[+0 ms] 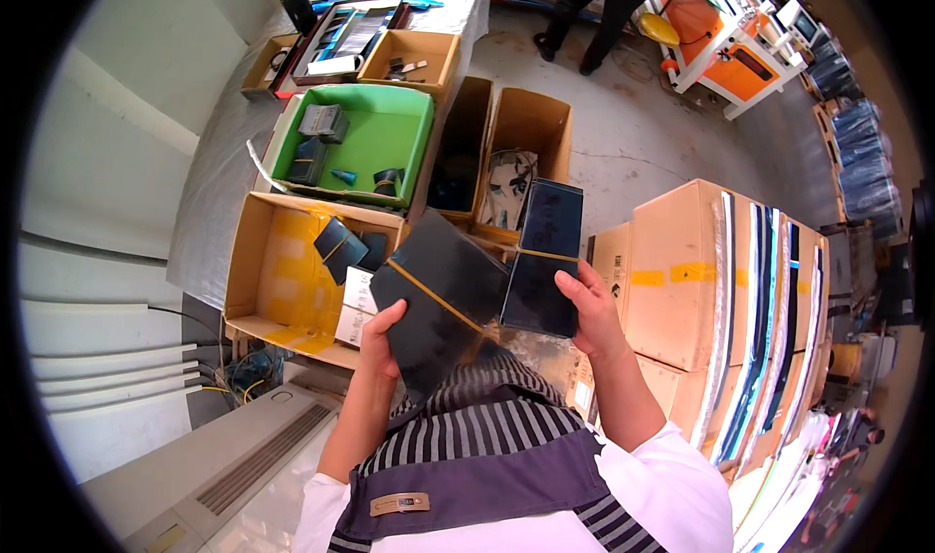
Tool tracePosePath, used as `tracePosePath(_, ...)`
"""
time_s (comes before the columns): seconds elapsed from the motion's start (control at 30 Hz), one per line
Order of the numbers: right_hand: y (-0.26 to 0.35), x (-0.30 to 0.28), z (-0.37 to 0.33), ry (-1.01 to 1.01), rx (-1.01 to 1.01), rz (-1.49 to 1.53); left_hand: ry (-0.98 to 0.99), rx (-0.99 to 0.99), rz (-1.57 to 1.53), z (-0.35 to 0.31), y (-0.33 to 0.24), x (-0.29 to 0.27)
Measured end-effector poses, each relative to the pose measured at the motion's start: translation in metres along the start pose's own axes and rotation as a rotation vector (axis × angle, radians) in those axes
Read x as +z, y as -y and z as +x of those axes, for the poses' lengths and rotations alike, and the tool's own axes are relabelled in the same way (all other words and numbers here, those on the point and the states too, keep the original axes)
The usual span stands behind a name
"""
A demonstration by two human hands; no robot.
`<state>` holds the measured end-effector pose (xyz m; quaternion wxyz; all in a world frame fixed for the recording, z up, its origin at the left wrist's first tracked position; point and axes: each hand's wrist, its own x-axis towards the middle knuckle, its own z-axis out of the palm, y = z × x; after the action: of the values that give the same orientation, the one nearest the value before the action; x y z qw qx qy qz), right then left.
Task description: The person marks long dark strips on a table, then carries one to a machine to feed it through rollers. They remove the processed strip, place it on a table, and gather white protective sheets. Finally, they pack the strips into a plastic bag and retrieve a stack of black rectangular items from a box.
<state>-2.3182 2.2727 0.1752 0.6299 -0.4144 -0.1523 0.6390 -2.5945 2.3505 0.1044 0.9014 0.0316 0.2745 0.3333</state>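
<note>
My left hand (382, 337) is closed on the lower left edge of a wide stack of dark, glossy sheets (443, 275), held tilted, with a tan rubber band running across it. In my right hand (592, 309) is a narrower stack of dark sheets (545, 295), gripped by its right edge with the thumb on top. It also has a rubber band around it, and faint marks show on its upper part. The two stacks meet or overlap near their facing edges. Left of them, an open cardboard box (245, 280) holds small dark banded stacks (341, 249) and a white card (356, 305).
Beyond the box stand a green-lined tray (380, 124) with small banded bundles and a small carton (414, 46). Two tall open cartons (536, 114) are ahead. At right rise stacked cardboard boxes (682, 251). Another person (594, 7) stands far off by an orange-and-white machine (730, 56).
</note>
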Motion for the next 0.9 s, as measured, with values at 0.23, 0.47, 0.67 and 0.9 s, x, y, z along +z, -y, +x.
tracePosePath(0.23,0.053,-0.040,-0.022,0.125,-0.044,-0.392,0.012,-0.065,0.275,0.029,0.038,0.042)
tracePosePath(0.47,0.070,-0.043,-0.046,0.327,0.004,-0.708,0.228,-0.127,0.455,0.047,0.085,0.064)
tracePosePath(0.67,0.073,-0.047,-0.082,0.267,-0.238,-1.233,0.262,-0.201,0.494,0.032,0.128,0.092)
tracePosePath(0.9,0.051,-0.049,-0.178,-0.628,-0.838,-0.854,0.284,-0.185,0.479,0.010,0.163,0.119)
